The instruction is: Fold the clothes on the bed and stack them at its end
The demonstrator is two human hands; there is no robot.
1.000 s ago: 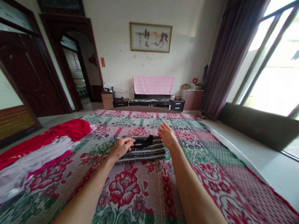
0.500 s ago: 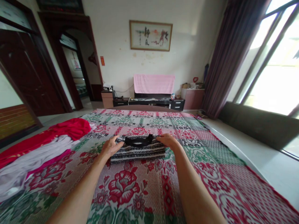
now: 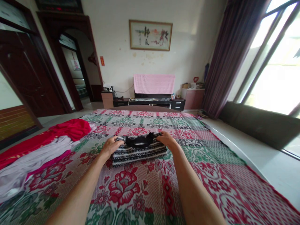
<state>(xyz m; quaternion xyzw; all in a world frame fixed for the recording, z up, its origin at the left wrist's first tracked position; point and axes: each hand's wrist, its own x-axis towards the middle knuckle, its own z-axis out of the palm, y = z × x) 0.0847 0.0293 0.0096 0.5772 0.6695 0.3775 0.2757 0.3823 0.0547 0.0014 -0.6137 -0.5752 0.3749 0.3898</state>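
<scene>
At the left edge of the frame a pile of red and white clothes lies on the bed. Mid-frame, the left hand grasps the folded striped garment at its left end; the right hand grips its right end.

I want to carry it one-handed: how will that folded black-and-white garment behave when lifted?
The folded garment is soft knit cloth, so it probably sags and unfolds. It looks light. The left hand and right hand grip its ends; two-handed support seems safer.
</scene>
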